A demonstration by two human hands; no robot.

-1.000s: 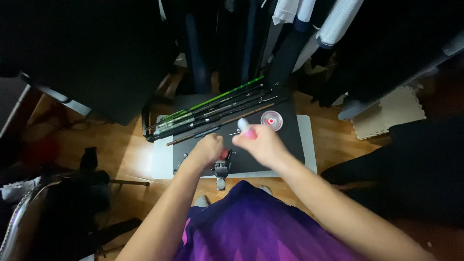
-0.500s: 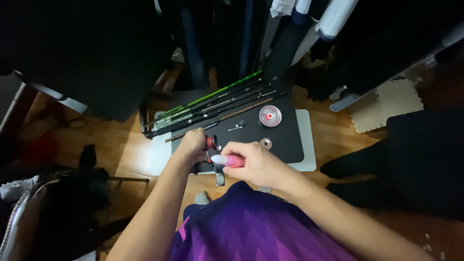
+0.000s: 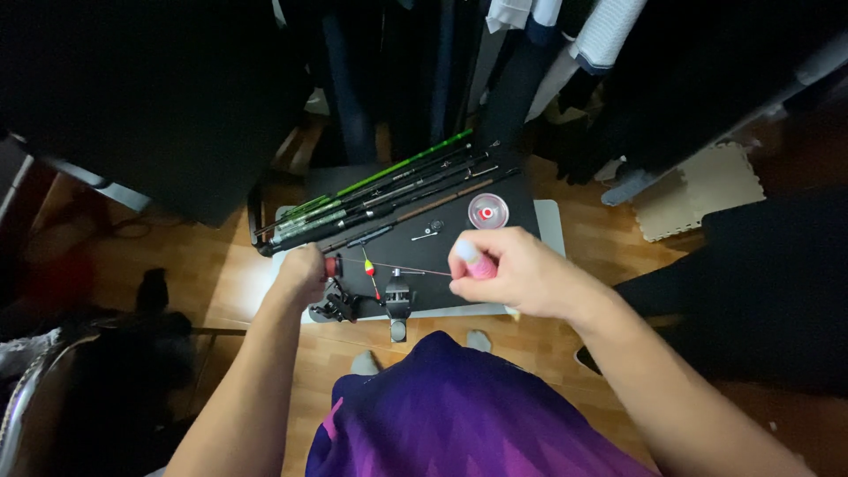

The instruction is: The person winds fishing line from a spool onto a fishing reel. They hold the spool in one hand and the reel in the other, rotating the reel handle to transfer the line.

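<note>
The fingers of the right hand (image 3: pixel 517 274) are pinched shut on the end of a thin line (image 3: pixel 415 269), with pink tape or a pink cap seen at one fingertip; exactly what the pink part is cannot be told. The fingers of the left hand (image 3: pixel 302 274) are closed around a small red-topped piece (image 3: pixel 332 265), most likely the butt of a rod or a reel part, from which the line is drawn taut across to the right hand. A slim float (image 3: pixel 371 269) with red and yellow bands is seen at the line, between the two hands. The line is judged to be very light, limp and slippery, so a tight pinch near its end is called for, and it may be cut or kinked if pulled hard over an edge. The float is judged light and brittle at its thin stem; its thicker body would be the safer place to be held. Just below the line, two dark reels (image 3: pixel 367 305) rest on a black mat (image 3: pixel 512 221) laid over a pale tabletop (image 3: pixel 549 225). Farther back on the mat lie a round spool (image 3: pixel 487 211) with a red centre and a bundle of rods (image 3: pixel 380 199), some green, some dark. Around it, a wooden floor (image 3: pixel 221 274) is seen.
</note>
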